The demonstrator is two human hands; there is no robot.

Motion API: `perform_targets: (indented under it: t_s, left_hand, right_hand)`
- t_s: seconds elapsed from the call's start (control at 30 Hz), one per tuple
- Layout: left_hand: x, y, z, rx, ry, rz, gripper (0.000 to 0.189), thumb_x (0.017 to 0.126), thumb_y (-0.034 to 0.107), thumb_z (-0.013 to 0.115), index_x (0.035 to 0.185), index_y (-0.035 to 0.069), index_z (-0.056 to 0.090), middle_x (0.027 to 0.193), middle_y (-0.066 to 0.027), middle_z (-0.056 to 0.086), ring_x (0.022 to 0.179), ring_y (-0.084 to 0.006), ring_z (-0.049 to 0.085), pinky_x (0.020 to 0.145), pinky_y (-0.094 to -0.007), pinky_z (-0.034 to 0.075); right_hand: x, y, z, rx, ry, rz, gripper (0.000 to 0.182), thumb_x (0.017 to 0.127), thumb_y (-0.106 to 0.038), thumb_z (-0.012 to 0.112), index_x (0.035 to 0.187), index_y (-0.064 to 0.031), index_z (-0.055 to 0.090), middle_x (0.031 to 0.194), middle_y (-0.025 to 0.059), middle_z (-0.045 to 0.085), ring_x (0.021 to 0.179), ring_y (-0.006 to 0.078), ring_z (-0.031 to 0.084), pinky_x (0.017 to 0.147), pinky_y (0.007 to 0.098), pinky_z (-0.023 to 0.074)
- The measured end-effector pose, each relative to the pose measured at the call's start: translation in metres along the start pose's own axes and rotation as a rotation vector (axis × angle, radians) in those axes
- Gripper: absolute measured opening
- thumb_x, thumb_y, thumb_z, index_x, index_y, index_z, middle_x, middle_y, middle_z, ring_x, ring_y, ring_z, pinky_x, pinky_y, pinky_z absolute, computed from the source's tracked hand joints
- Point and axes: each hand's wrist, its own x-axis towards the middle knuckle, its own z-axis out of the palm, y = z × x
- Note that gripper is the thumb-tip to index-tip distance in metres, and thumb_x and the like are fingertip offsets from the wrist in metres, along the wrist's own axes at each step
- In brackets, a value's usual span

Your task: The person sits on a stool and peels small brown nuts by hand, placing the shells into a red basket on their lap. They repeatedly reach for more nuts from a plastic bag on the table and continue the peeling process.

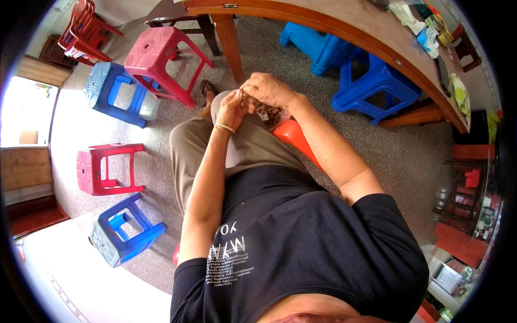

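My left hand point(233, 108), with a pale band at the wrist, is raised over my knee with its fingers bent. My right hand point(264, 89) meets it at the fingertips. Between the two sets of fingers there seems to be a small brownish piece, mostly hidden by them. Below and beside my right wrist lies a heap of small brown pieces point(271, 113) in what looks like a clear plastic bag, with a small white slip among them. An orange-red plastic object point(291, 132), perhaps a stool, shows beside my thigh under my right forearm.
A wooden table point(347, 30) curves across the top right, holding packets and a dark flat object. Blue stools point(373, 87) stand by it. A pink stool point(155, 46) and a blue stool point(117, 91) stand ahead to the left; more stools are at the left. Stacked red chairs point(83, 30) are farther off.
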Motion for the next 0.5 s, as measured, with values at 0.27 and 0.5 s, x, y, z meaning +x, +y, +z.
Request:
perform_targets:
  t_s: [0.27, 0.5]
  left_hand:
    - [-0.004, 0.004, 0.011, -0.004, 0.038, 0.047, 0.027, 0.094, 0.015, 0.051, 0.117, 0.000, 0.051, 0.102, -0.0154, 0.062, 0.086, -0.0232, 0.064, 0.079, -0.0333, 0.054]
    - [-0.004, 0.006, 0.012, -0.095, 0.047, 0.057, 0.028, 0.094, 0.017, 0.052, 0.116, 0.000, 0.051, 0.103, -0.0152, 0.062, 0.090, -0.0244, 0.064, 0.081, -0.0342, 0.054]
  right_hand:
    - [0.005, 0.009, -0.001, -0.055, 0.209, 0.007, 0.026, 0.085, -0.021, 0.053, 0.092, -0.0007, 0.068, 0.088, 0.0133, 0.068, 0.082, 0.0227, 0.065, 0.074, 0.0316, 0.0504]
    - [0.008, 0.044, -0.004, -0.322, 0.339, 0.177, 0.030, 0.086, -0.025, 0.048, 0.090, -0.0023, 0.068, 0.090, 0.0152, 0.068, 0.083, 0.0300, 0.065, 0.077, 0.0383, 0.0503]
